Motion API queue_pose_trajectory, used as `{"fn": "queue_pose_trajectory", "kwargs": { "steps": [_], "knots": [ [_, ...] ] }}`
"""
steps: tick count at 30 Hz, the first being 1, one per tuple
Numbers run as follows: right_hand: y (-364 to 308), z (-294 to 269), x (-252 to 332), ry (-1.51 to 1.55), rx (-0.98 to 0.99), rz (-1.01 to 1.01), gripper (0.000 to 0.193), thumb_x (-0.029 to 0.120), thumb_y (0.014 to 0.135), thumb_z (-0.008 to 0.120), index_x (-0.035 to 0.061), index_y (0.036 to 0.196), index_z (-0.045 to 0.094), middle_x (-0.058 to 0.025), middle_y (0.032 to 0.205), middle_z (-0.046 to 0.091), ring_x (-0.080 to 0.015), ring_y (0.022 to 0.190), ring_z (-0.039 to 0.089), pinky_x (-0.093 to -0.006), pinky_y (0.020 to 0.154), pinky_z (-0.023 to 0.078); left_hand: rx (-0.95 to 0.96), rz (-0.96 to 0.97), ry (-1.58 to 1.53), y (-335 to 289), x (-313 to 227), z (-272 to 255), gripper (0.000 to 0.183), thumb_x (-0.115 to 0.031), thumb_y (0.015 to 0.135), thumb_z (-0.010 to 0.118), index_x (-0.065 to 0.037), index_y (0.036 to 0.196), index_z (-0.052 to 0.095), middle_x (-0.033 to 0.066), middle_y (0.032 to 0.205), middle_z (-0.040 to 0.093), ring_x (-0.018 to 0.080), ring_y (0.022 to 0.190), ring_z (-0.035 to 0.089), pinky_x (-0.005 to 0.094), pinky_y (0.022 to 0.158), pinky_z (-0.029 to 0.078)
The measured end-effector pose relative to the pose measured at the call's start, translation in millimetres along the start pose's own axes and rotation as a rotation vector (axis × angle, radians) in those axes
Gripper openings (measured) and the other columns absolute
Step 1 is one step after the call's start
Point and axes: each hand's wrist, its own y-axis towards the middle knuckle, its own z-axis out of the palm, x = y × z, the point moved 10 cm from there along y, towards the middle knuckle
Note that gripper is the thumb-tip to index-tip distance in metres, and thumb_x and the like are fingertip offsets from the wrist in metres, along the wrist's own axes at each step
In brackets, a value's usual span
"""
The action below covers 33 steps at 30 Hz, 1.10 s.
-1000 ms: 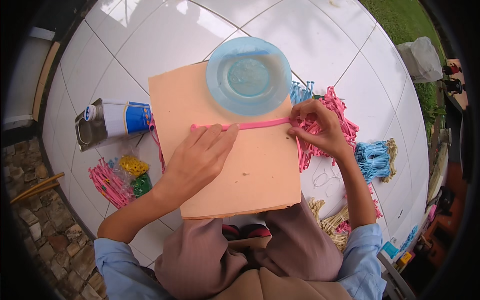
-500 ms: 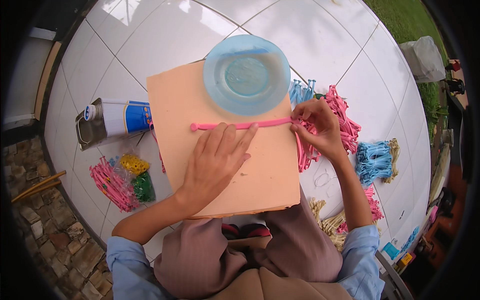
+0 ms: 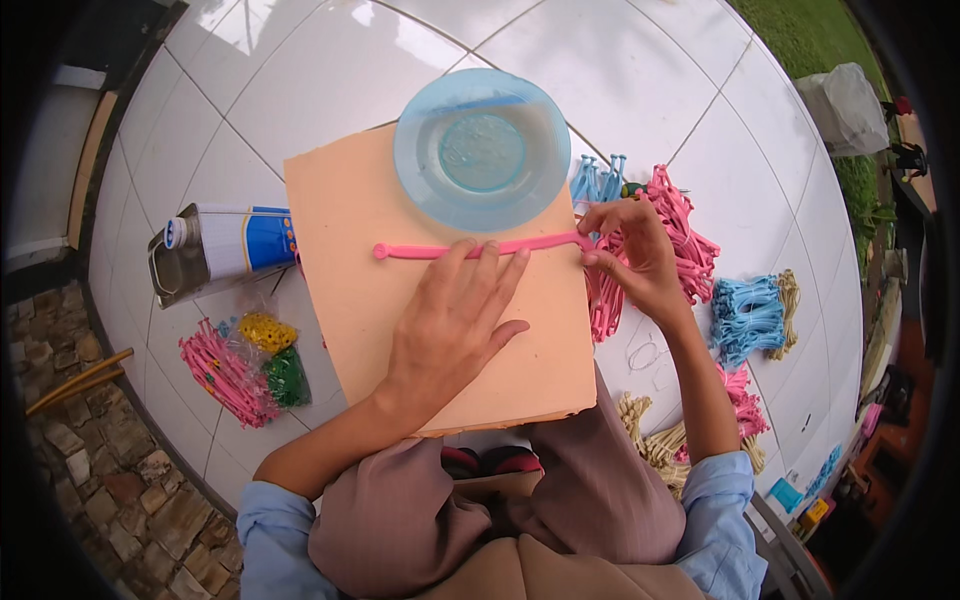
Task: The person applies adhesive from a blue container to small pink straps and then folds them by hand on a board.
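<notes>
A long pink strap point(image 3: 415, 251) with a rounded knob at its left end lies across the peach-coloured board point(image 3: 350, 330). My left hand point(image 3: 450, 320) rests on the middle of it, palm down with the fingers stretched out flat. At the board's right edge, the thumb and fingertips of my right hand point(image 3: 635, 255) pinch the strap's other end, which bends a little there. Just beyond the strap, a translucent blue plate point(image 3: 425, 185) sits near the board's far edge. Pink bundled straps point(image 3: 685, 235) lie behind my right hand.
To the left are a metal can point(image 3: 220, 250), pink straps point(image 3: 225, 370) and bags of yellow point(image 3: 267, 332) and green point(image 3: 287, 378) small pieces. Rightward lie a blue bundle point(image 3: 748, 318) and beige bundles point(image 3: 665, 445) on white tiles point(image 3: 790, 180).
My left hand has slid a little to the right along the strap, its thumb now spread out. My right hand keeps its pinch. The whole view has shifted slightly.
</notes>
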Motion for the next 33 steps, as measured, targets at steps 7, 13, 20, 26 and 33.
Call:
{"fn": "queue_pose_trajectory", "kwargs": {
  "steps": [7,13,20,26,33],
  "knots": [
    [-1.7,9.9,29.8,-0.378,0.041,-0.201,0.033,-0.006,0.074,0.063,0.0065,0.104,0.054,-0.0076,0.095,0.058,-0.0226,0.098,0.057,-0.0461,0.105,0.033,-0.042,-0.034,-0.093,0.2,5.8,-2.2,0.059,-0.037,0.075,0.065,-0.009,0.126,0.051,0.0054,0.117,0.052,0.0227,0.111,0.047,0.0308,0.092,0.044],
    [-3.1,40.3,54.1,-0.907,0.191,-0.362,0.065,-0.007,0.059,0.059,0.0188,0.119,0.058,-0.0077,0.099,0.053,-0.0244,0.094,0.057,-0.0472,0.102,0.039,-0.084,-0.057,-0.139,-3.3,10.5,-6.1,0.058,-0.033,0.077,0.065,-0.002,0.123,0.052,0.0067,0.115,0.055,0.0215,0.11,0.05,0.0291,0.093,0.044],
    [-3.6,54.5,56.9,-1.125,0.281,-0.452,0.06,-0.003,0.063,0.058,0.0177,0.119,0.057,-0.0069,0.098,0.051,-0.0227,0.089,0.057,-0.0449,0.102,0.04,-0.086,-0.053,-0.145,-2.2,9.6,-5.0,0.055,-0.03,0.077,0.066,-0.002,0.122,0.053,0.0069,0.115,0.055,0.0217,0.11,0.049,0.0297,0.094,0.043],
    [-3.5,54.8,56.2,-1.091,0.265,-0.476,0.055,-0.003,0.063,0.06,0.0183,0.113,0.059,-0.0074,0.098,0.05,-0.0245,0.093,0.057,-0.0443,0.101,0.041,-0.096,-0.07,-0.196,-4.2,10.6,-3.8,0.059,-0.02,0.071,0.07,-0.002,0.124,0.05,0.0089,0.119,0.052,0.0251,0.111,0.049,0.0321,0.092,0.044],
    [-1.6,44.6,51.4,-0.964,0.217,-0.375,0.049,-0.007,0.064,0.061,0.017,0.106,0.059,-0.0094,0.102,0.05,-0.0277,0.097,0.056,-0.0434,0.101,0.042,-0.114,-0.046,-0.117,-3.2,8.8,-2.9,0.054,-0.029,0.077,0.066,-0.002,0.122,0.053,0.0075,0.113,0.055,0.0225,0.109,0.049,0.0303,0.093,0.043]
  ]
}}
